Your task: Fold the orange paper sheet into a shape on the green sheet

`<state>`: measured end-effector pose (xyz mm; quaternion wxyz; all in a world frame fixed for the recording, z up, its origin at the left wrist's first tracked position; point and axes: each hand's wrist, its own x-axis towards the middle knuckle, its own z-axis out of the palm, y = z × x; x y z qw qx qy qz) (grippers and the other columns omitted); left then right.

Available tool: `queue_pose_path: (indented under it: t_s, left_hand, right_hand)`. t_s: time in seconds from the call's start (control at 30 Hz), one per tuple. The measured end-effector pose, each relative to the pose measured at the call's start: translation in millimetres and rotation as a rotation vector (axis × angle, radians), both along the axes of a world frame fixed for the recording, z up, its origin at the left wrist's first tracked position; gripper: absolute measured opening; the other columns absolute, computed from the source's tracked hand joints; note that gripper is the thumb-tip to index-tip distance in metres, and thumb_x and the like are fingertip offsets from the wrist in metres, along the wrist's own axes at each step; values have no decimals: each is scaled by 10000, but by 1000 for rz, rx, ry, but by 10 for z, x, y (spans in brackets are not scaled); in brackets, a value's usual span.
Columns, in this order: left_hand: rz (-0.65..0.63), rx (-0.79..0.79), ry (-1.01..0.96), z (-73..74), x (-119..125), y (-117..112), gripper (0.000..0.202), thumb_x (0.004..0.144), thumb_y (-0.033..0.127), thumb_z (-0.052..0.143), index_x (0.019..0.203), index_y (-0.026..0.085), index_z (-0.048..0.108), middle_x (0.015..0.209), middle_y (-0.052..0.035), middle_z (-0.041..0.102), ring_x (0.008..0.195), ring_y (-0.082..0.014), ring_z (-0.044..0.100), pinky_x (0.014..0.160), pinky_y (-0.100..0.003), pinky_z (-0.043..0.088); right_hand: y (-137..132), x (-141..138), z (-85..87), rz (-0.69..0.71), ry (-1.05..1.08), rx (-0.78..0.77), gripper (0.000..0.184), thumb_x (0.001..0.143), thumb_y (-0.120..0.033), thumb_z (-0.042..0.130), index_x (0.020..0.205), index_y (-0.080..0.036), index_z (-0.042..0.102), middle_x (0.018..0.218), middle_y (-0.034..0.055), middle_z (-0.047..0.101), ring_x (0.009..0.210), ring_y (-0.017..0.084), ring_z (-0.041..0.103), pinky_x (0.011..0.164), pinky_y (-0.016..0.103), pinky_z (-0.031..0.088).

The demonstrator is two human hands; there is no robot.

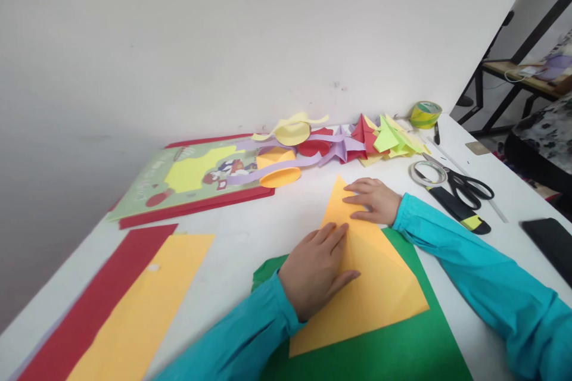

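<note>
A folded orange paper sheet [375, 286] lies on a green sheet [420, 345] on the white table [250, 232]. My left hand [317, 268] lies flat on the orange paper's left edge, fingers stretched out along a crease. Pressing the paper's upper tip is my right hand [373, 199], also flat with fingers extended. Both arms wear turquoise sleeves. Neither hand holds anything.
Red strip [89, 309] and orange strip [143, 303] lie at left. A green booklet on a red folder [196, 178], several coloured paper shapes [339, 143], a tape roll [425, 114], clear tape ring [429, 172], scissors [465, 184], a cutter [460, 211] and a black phone [549, 244] sit around.
</note>
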<state>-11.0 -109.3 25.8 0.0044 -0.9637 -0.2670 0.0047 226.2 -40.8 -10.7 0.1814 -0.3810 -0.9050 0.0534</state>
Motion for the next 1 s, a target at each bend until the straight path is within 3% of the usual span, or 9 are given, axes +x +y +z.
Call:
queue_pose_path:
  t_s: [0.37, 0.7, 1.0]
  left_hand:
    - [-1, -21, -47, -6, -30, 47, 623, 958, 563, 330, 1279, 71, 538, 1372, -168, 528, 1229, -328, 499, 948, -439, 473]
    - [27, 31, -79, -117, -8, 102, 618, 953, 554, 352, 1316, 79, 507, 1392, -194, 497, 1201, -327, 519, 938, -449, 471]
    - [27, 8, -178, -263, -19, 126, 667, 940, 580, 348, 1304, 44, 508, 1418, -250, 443, 1347, -374, 380, 1045, -522, 406]
  right_hand:
    - [-13, 6, 11, -6, -28, -2, 435, 875, -487, 578, 1223, -236, 648, 1341, 116, 565, 1201, 313, 474, 970, 497, 395]
    - [-34, -10, 37, 0, -47, 19, 432, 903, -481, 527, 1226, -218, 643, 1339, 125, 563, 1190, 316, 480, 951, 494, 403]
    - [-55, -40, 33, -12, -89, 55, 448, 914, -472, 499, 1263, -213, 609, 1355, 132, 552, 1220, 332, 458, 957, 519, 377]
